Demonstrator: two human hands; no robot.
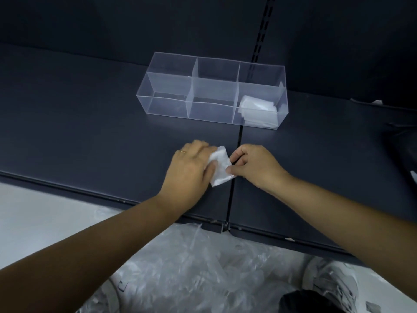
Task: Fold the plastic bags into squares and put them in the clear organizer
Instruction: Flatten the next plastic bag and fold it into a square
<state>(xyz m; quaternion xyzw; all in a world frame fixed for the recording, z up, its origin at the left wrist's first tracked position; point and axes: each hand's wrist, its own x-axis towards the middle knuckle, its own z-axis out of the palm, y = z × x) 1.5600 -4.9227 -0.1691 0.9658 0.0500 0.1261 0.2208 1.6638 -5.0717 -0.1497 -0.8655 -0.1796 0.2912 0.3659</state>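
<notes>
A small folded white plastic bag (220,167) lies on the dark shelf (90,132), between my two hands. My left hand (191,168) lies on its left side, thumb pressing the top of the fold. My right hand (252,164) pinches the bag's right edge between thumb and forefinger. Behind them stands the clear organizer (180,109) with three compartments. Its right compartment holds folded white bags (259,109); the left and middle compartments hold nothing.
A heap of loose clear plastic bags (191,267) lies on the floor below the shelf's front edge. A seam (234,177) divides the shelf under the bag. A dark object (404,159) sits at the far right. Slotted uprights run up the back panel.
</notes>
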